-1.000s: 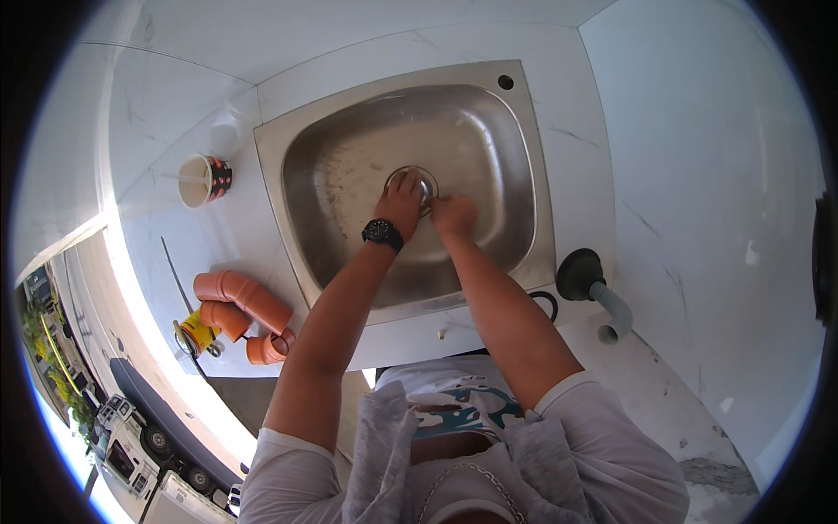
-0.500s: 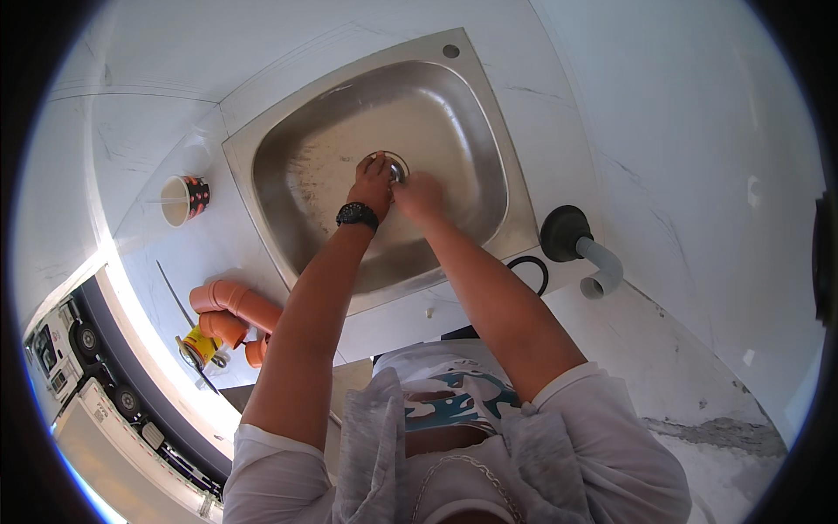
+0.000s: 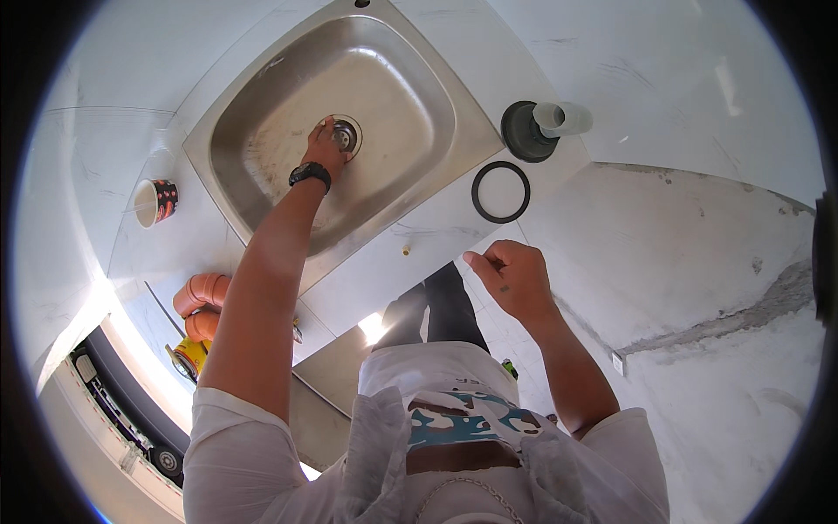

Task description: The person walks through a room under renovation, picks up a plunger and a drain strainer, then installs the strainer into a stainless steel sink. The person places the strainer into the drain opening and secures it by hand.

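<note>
In the basin of a stainless steel sink (image 3: 428, 179) is a round metal drain strainer (image 3: 347, 131). My left hand (image 3: 326, 150), with a black watch on its wrist, grips the strainer's left edge; its thumb lies along the lower side, and part of the rim is under the fingers. Off the sink, in front of the counter edge, my right hand (image 3: 512, 275) is held curled, thumb pointing left. Whatever may be inside its fingers is hidden. Nearest to it on the counter lies a flat black rubber ring (image 3: 477, 194).
Right of the sink stands a black flanged fitting with a grey pipe elbow (image 3: 528, 131). A patterned paper cup (image 3: 164, 203), orange pipe bends (image 3: 201, 295) and a yellow tape measure (image 3: 190, 356) are on the left. A small brass-coloured piece (image 3: 406, 251) sits near the counter's front edge.
My right hand has left the drain and drawn back toward me, to the right. The left hand stays at the strainer. My view has shifted, showing the whole black ring.
</note>
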The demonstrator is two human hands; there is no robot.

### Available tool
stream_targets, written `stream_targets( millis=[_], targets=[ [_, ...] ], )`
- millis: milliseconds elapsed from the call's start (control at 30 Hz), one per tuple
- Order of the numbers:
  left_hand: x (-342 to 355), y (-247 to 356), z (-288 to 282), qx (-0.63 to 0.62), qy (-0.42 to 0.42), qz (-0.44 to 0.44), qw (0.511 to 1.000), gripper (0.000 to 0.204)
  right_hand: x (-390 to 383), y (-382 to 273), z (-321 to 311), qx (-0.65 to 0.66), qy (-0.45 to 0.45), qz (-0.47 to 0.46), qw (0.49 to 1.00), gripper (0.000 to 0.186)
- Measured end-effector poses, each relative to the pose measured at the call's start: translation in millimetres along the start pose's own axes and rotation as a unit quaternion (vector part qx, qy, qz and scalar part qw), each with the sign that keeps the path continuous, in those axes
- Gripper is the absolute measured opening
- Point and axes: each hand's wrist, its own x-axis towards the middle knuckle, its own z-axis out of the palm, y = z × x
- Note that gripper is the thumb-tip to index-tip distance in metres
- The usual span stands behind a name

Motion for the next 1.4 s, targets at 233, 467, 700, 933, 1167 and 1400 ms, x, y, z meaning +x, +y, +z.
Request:
stream_targets(
  millis=[233, 467, 700, 933, 1167, 1400],
  targets=[
    [11.3, -7.6, 10.7, 0.073, -0.008, 0.021, 0.997, 0.030, 19.6, -25.8, 89.0, -0.081, 0.055, -0.188, 0.977, 0.019],
    [-4.9, 9.0, -11.9, -0.001, 0.005, 0.004, 1.000, 0.030, 16.6, -24.3, 73.3, 0.083, 0.079, -0.169, 0.979, 0.012],
    [-8.2, 15.7, -26.3, -0.095, 0.100, 0.027, 0.990, 0.039, -29.6, 51.3, 1.8, 0.703, -0.030, 0.178, 0.688, 0.021],
    [-88.8, 66.2, -94.8, -0.209, 0.253, 0.110, 0.938, 0.029, 59.9, 47.8, -107.6, 0.527, 0.038, 0.302, 0.793, 0.063],
    [-303.1, 163.8, -158.1, -0.267, 0.081, 0.151, 0.948, 0.027, 169.2, 37.0, -154.9, 0.305, -0.169, 0.359, 0.866, 0.067],
    [-386.5, 181.6, -135.7, -0.435, 0.089, -0.025, 0.896, 0.032, 171.4, 38.8, -142.4, 0.414, -0.169, 0.424, 0.788, 0.033]
  ],
)
